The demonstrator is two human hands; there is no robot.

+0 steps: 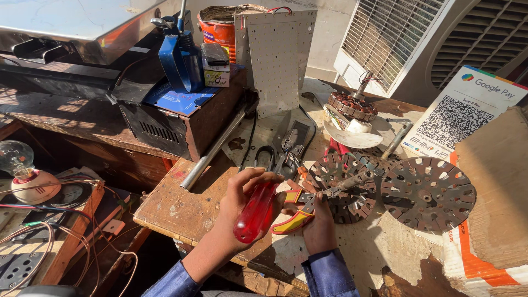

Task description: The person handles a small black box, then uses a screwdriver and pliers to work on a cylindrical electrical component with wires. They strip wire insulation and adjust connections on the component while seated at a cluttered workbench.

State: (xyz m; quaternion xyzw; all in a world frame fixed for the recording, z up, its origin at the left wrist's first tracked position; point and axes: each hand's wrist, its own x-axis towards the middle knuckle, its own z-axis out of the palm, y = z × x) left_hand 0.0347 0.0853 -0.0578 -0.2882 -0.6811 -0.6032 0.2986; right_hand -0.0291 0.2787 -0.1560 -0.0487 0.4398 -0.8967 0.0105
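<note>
Head view. The left hand (247, 201) is wrapped around the red translucent handle of a screwdriver (254, 213). The handle's butt points down toward 7 o'clock and its long axis runs up toward 1 o'clock; the blade end is hidden behind the fingers, so where the tip sits cannot be told. The right hand (319, 220) is just beside it at 3 o'clock, clamped on a pair of pliers (300, 212) with red and yellow grips. The grips lie toward 8 o'clock, and the nose reaches out toward 2 o'clock, onto the shaft of a round slotted motor core (344, 187) that rests on the worn wooden bench (187, 212).

So the core lies at about 1 to 2 o'clock from both hands, and the right hand is the nearer — its pliers appear to touch the shaft, while the left hand holds back at the bench edge. Both forearms come up from 6 o'clock in blue sleeves, wrists close together, knuckles nearly touching.

A second slotted disc (428, 193) lies flat just beside the core at 3 o'clock. Farther off, at 12 o'clock, scissors (286, 148) lie on the bench beside a metal rod (212, 149), and a wound stator (352, 106) sits on a pale dish. A perforated metal plate (275, 63) leans upright behind them. Well apart at 9 o'clock, a light bulb (16, 159) stands among loose copper wires.
</note>
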